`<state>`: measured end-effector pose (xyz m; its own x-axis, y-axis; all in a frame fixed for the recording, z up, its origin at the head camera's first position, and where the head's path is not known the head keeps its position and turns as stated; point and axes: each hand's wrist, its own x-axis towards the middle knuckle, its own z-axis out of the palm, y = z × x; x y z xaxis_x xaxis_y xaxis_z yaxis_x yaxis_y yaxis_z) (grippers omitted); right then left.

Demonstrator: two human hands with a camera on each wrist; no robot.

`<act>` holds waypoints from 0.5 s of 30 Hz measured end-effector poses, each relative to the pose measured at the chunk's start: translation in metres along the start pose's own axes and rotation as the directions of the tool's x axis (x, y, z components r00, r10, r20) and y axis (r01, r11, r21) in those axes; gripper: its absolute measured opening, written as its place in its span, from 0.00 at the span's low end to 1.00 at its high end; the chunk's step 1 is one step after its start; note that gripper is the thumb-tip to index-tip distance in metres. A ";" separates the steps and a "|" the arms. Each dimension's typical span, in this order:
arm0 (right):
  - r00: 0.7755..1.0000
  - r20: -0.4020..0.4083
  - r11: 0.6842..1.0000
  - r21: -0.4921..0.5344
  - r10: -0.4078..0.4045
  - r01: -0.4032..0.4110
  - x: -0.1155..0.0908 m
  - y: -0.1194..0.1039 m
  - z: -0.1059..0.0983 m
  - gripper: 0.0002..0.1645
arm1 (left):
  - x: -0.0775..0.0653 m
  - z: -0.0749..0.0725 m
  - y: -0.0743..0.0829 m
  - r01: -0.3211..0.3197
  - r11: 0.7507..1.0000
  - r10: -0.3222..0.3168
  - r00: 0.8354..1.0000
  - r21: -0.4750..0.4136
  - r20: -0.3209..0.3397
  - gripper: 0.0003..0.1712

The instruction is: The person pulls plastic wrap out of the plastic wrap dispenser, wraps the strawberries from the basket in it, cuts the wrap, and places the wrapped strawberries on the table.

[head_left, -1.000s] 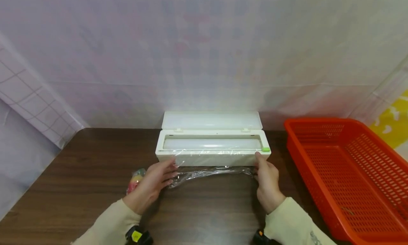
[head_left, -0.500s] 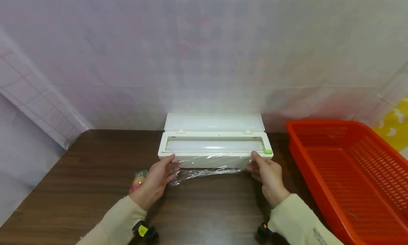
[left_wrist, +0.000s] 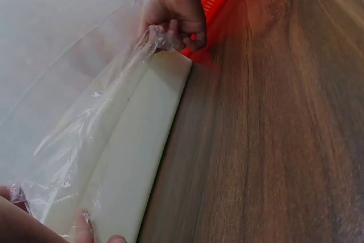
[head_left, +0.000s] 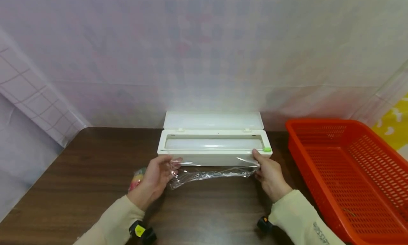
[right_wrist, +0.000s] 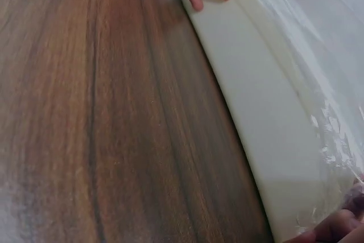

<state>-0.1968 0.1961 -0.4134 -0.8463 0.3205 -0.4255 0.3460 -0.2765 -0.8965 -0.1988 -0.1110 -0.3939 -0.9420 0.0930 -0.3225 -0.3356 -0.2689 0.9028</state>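
A sheet of clear plastic wrap (head_left: 213, 174) stretches between my two hands, wrinkled and shiny. My left hand (head_left: 156, 176) pinches its left end, and my right hand (head_left: 271, 174) pinches the right end. In the left wrist view the right hand (left_wrist: 176, 4) has curled fingers around the bunched corner. The film overlaps the front wall of a white plastic wrap dispenser (head_left: 216, 132). Its lid (head_left: 211, 120) stands up at the back, and the roll (head_left: 213, 143) shows in the long slot. A green slider (head_left: 267, 149) sits at the dispenser's right front corner.
A red perforated plastic basket (head_left: 315, 120) stands on the right side of the brown wood-grain table (head_left: 86, 160). Partly hidden behind my left wrist lies a small colourful thing in clear wrapping (head_left: 137, 177). A pale sheet (head_left: 210, 61) hangs behind the table.
The film between my hands has come lower and closer to me; its upper edge now crosses the dispenser's front wall. My left fingers have curled in more. The dispenser stays in place.
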 end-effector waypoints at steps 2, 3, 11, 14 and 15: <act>0.999 0.037 1.000 0.026 0.009 -0.010 0.001 0.000 -0.002 0.17 | 0.001 0.000 0.000 0.009 0.999 -0.009 1.000 -0.051 0.011 0.10; 0.998 0.060 0.999 0.037 0.010 -0.012 0.002 0.000 -0.003 0.18 | 0.001 0.000 -0.001 0.012 0.997 -0.011 1.000 -0.074 0.015 0.11; 0.999 0.046 0.995 0.102 0.016 -0.020 -0.004 -0.002 0.001 0.19 | -0.002 0.002 -0.001 0.006 0.983 -0.005 1.000 -0.184 0.009 0.04; 0.999 0.051 0.994 0.106 -0.015 0.010 -0.011 -0.002 0.004 0.20 | -0.004 0.001 -0.002 0.000 0.978 0.004 1.000 -0.207 0.016 0.03; 0.998 0.054 0.994 0.110 -0.027 0.021 -0.012 -0.003 0.004 0.20 | -0.004 0.001 -0.002 -0.003 0.976 0.008 1.000 -0.216 0.020 0.04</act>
<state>-0.1890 0.1891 -0.4054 -0.8760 0.2785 -0.3938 0.2814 -0.3680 -0.8862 -0.1942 -0.1098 -0.3935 -0.9444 0.1096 -0.3098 -0.3240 -0.4696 0.8213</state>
